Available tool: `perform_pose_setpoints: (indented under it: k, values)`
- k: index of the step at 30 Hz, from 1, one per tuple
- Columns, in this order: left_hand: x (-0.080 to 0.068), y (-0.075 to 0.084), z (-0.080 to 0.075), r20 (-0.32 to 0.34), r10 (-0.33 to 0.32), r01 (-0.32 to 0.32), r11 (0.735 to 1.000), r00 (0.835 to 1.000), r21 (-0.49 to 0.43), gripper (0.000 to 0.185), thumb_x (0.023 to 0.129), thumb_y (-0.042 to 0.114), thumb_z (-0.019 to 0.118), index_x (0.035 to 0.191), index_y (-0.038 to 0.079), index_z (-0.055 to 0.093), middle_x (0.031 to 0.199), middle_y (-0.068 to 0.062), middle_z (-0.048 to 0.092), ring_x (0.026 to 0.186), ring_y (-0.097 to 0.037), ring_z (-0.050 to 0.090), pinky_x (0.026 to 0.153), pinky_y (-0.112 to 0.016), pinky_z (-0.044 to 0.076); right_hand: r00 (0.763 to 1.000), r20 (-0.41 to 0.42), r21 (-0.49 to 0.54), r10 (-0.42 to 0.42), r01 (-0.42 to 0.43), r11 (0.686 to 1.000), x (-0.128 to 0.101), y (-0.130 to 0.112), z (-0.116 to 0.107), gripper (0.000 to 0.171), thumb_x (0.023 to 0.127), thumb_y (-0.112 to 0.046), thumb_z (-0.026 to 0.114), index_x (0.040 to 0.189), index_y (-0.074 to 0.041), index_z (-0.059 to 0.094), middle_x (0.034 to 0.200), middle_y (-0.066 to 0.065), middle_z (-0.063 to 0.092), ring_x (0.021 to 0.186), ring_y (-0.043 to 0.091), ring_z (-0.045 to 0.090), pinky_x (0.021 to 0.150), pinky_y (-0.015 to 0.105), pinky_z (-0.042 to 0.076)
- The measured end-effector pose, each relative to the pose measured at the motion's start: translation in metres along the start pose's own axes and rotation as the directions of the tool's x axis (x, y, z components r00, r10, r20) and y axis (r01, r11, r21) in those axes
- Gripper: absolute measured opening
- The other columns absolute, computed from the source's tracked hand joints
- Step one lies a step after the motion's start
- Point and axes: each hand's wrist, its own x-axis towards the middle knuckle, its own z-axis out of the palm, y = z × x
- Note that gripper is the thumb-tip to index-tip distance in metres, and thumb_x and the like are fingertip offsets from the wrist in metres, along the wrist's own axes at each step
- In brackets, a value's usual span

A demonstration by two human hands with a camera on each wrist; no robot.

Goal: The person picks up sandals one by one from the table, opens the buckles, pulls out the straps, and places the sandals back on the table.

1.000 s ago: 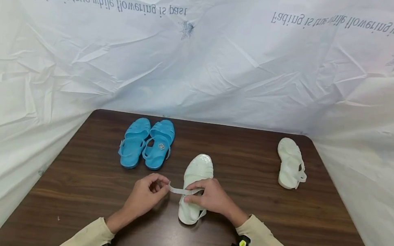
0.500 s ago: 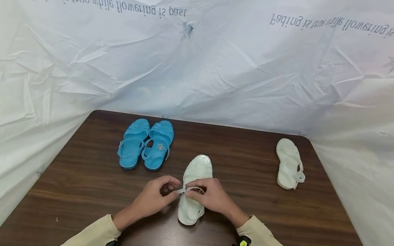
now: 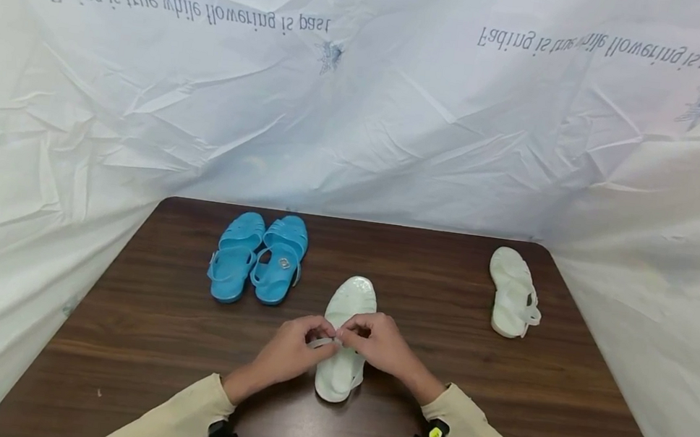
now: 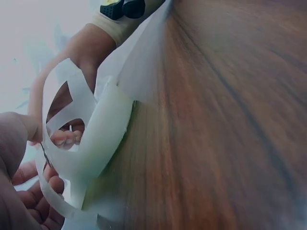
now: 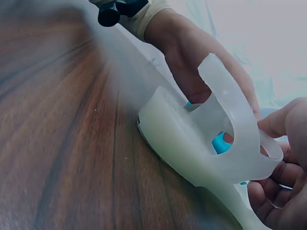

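A white sandal (image 3: 353, 296) lies sole down at the middle of the table, toe pointing away from me. My left hand (image 3: 295, 346) pinches at its ankle strap (image 4: 51, 198) near a small metal buckle (image 4: 46, 155) on the left side. From the right, my right hand (image 3: 379, 344) also pinches the strap, fingertips meeting those of the left hand above the sandal. The strap's loose end curves out below the buckle in the left wrist view. Fingers hide exactly how strap and buckle sit together. The heel part (image 5: 228, 103) stands upright in the right wrist view.
Two blue sandals (image 3: 279, 275) lie side by side at the back left of the dark wooden table (image 3: 435, 273). Another white sandal (image 3: 512, 297) lies at the back right. A white printed sheet (image 3: 364, 104) hangs behind and along both sides.
My left hand has moved right from beside the sandal, bringing the stretched strap end with it. The right hand has barely shifted, and the fingertips of both hands now meet over the sandal.
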Motion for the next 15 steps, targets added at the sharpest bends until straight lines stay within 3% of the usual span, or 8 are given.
perform_pose_setpoints:
  k: [5, 10, 15]
  values:
    - [0.003, 0.004, 0.006, -0.013, -0.03, 0.031, 0.998, 0.999, 0.049, 0.007, 0.088, 0.027, 0.076, 0.092, 0.023, 0.071, 0.081, 0.012, 0.062, 0.068, -0.006, 0.054, 0.059, -0.024, 0.048, 1.0, -0.001, 0.026, 0.003, -0.003, 1.0, 0.0, 0.0, 0.0, 0.014, 0.097, -0.023, 0.072, 0.086, -0.016, 0.078, 0.076, -0.007, 0.069, 0.065, 0.006, 0.056, 0.058, 0.022, 0.047]
    - [0.003, 0.006, 0.011, -0.052, 0.01, -0.004, 0.995, 0.999, 0.104, 0.011, 0.08, 0.019, 0.078, 0.085, 0.022, 0.069, 0.075, 0.01, 0.057, 0.063, -0.003, 0.049, 0.055, -0.022, 0.043, 1.0, 0.001, 0.019, -0.008, 0.008, 1.0, -0.001, -0.001, 0.0, 0.012, 0.096, -0.021, 0.073, 0.085, -0.017, 0.078, 0.076, -0.007, 0.071, 0.067, 0.006, 0.056, 0.061, 0.021, 0.046]
    - [0.0, 0.006, 0.011, -0.094, 0.029, -0.021, 0.996, 0.995, 0.085, 0.013, 0.081, 0.017, 0.082, 0.083, 0.022, 0.071, 0.078, 0.01, 0.061, 0.067, -0.002, 0.052, 0.06, -0.021, 0.047, 1.0, 0.016, 0.029, -0.006, 0.005, 1.0, -0.003, -0.001, -0.002, 0.007, 0.093, -0.022, 0.076, 0.088, -0.018, 0.079, 0.078, -0.009, 0.072, 0.065, 0.005, 0.055, 0.059, 0.021, 0.046]
